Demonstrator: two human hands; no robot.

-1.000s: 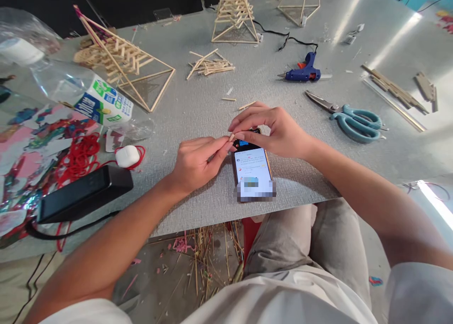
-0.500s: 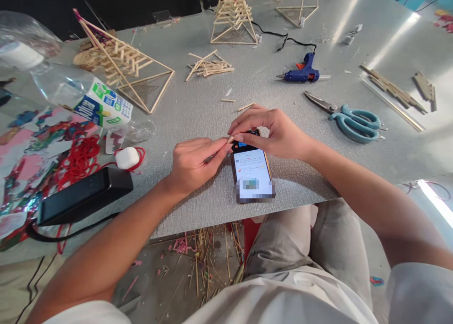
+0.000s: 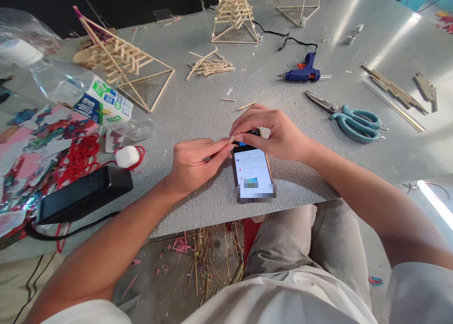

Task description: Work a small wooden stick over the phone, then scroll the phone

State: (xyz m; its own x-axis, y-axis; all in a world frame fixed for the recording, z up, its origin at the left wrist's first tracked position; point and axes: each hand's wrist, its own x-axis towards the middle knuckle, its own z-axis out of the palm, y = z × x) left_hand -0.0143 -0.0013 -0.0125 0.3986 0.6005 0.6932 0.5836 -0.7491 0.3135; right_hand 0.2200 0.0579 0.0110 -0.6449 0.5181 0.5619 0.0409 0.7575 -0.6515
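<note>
My left hand [image 3: 200,161] and my right hand [image 3: 271,131] meet above the top of a lit phone [image 3: 252,168] lying on the table. Between their fingertips is a short wooden stick [image 3: 231,139], pinched from both sides and mostly covered by the fingers. Just beyond my right hand lies another short stick piece [image 3: 247,106], with a second small piece [image 3: 228,99] to its left. Farther back is a loose pile of wooden sticks [image 3: 214,68].
Stick-built pyramid frames [image 3: 235,19] stand at the back, one leaning pyramid [image 3: 130,64] at left. A blue glue gun [image 3: 302,73] and scissors [image 3: 357,122] lie right. A plastic bottle [image 3: 102,102], red cord [image 3: 78,158] and a black device [image 3: 85,194] crowd the left.
Both hands keep almost the same place and pinch over the phone. The picture on the phone's screen has changed slightly. Nothing else has visibly moved.
</note>
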